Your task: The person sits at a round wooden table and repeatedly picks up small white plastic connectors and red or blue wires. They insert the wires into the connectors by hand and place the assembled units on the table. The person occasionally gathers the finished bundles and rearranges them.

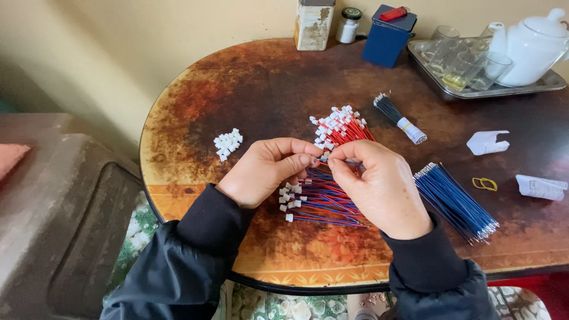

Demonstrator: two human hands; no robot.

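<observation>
My left hand (269, 169) and my right hand (379, 186) meet over the table's middle, fingertips pinched together on a small white connector (324, 156) and a thin blue wire. Beneath them lies a pile of red and blue wires with white connectors (320, 204). A fan of red wires tipped with white connectors (341, 127) lies just beyond the hands. A small heap of loose white connectors (227, 143) sits to the left. A bundle of bare blue wires (455, 201) lies right of my right hand.
A round brown table (249, 83) holds a black wire bundle (398, 117), crumpled white paper (487, 142), a yellow rubber band (485, 184), a metal tray (504, 90) with glasses and a white teapot (533, 44), a blue box (388, 34) and tins. A grey bin (65, 207) stands left.
</observation>
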